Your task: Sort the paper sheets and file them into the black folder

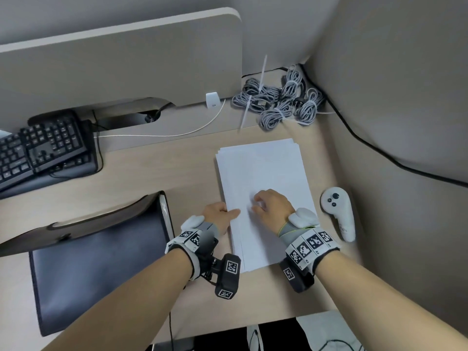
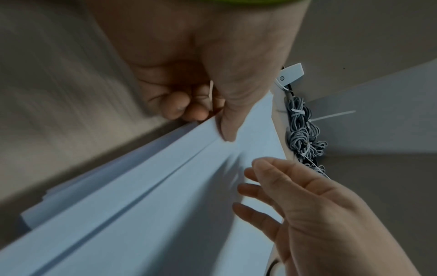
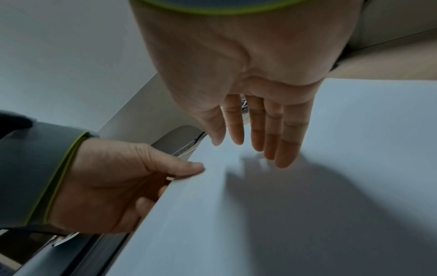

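A stack of white paper sheets [image 1: 263, 178] lies on the desk, its edges slightly fanned. My left hand [image 1: 220, 215] pinches the left edge of the sheets [image 2: 165, 196], thumb on top and fingers curled underneath. My right hand [image 1: 268, 203] hovers just over the top sheet [image 3: 307, 186] with fingers nearly straight, fingertips [image 3: 283, 160] close to the paper. The black folder [image 1: 96, 269] lies to the left of the stack with its flap open toward the back.
A white controller [image 1: 338, 212] lies right of the sheets near the wall. Bundled grey cables [image 1: 281, 100] sit at the back corner. A black keyboard [image 1: 43, 150] is at the far left. A black cable [image 1: 379, 150] runs along the right wall.
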A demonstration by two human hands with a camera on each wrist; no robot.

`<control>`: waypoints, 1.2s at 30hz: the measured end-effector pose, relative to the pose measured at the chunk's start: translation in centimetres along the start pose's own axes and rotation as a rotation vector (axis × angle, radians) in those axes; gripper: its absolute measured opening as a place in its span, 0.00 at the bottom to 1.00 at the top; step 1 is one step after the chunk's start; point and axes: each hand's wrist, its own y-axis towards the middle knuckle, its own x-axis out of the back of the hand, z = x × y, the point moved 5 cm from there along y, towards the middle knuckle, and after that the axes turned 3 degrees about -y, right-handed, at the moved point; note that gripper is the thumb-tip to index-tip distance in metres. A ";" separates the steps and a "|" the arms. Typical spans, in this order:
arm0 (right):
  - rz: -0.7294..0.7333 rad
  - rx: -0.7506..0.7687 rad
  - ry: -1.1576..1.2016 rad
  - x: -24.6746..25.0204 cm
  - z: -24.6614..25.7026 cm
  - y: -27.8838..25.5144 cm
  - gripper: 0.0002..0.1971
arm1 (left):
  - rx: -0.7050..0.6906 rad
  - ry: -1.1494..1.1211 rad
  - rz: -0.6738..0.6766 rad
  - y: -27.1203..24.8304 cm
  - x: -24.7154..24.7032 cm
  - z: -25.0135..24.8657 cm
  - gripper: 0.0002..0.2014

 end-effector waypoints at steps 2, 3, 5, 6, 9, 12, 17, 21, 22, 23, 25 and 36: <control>0.022 0.030 0.023 -0.5 0.7 -0.1 0.10 | 0.034 -0.060 0.041 -0.1 -0.3 0.1 0.10; 0.031 0.039 0.030 -0.6 1.0 -0.2 0.10 | 0.047 -0.102 0.067 -0.2 -0.4 0.1 0.10; 0.045 0.036 0.042 -1.0 1.2 -0.3 0.10 | 0.068 -0.210 0.113 -0.2 -0.6 0.1 0.08; 0.052 0.030 0.045 -1.1 1.3 -0.4 0.11 | 0.074 -0.267 0.136 -0.3 -0.7 0.1 0.05; 0.062 0.012 0.047 -1.4 1.5 -0.4 0.17 | 0.065 -0.373 0.166 -0.6 -0.7 -0.1 0.06; 0.085 -0.009 0.045 -1.7 1.6 -0.4 0.19 | 0.059 -0.389 0.189 -0.8 -0.8 0.1 0.09; 0.078 -0.020 0.088 -1.5 1.6 -0.7 0.08 | 0.053 -0.363 0.168 -1.0 -1.1 -0.2 0.07; 0.051 -0.015 0.105 -1.5 1.4 -0.8 0.11 | 0.040 -0.337 0.145 -1.0 -1.1 -0.2 0.08; 0.045 -0.021 0.125 -1.5 1.3 -0.8 0.12 | 0.037 -0.336 0.146 -0.9 -1.2 -0.2 0.08; 0.034 -0.026 0.142 -1.5 1.2 -0.9 0.12 | 0.031 -0.337 0.145 -1.0 -1.2 -0.2 0.08; 0.015 -0.014 0.147 -1.4 1.1 -0.9 0.12 | 0.020 -0.335 0.138 -1.0 -1.1 -0.1 0.09; 0.057 0.036 0.178 -2.5 0.7 -0.9 0.04 | 0.007 -0.336 0.157 -1.2 -1.9 0.2 0.07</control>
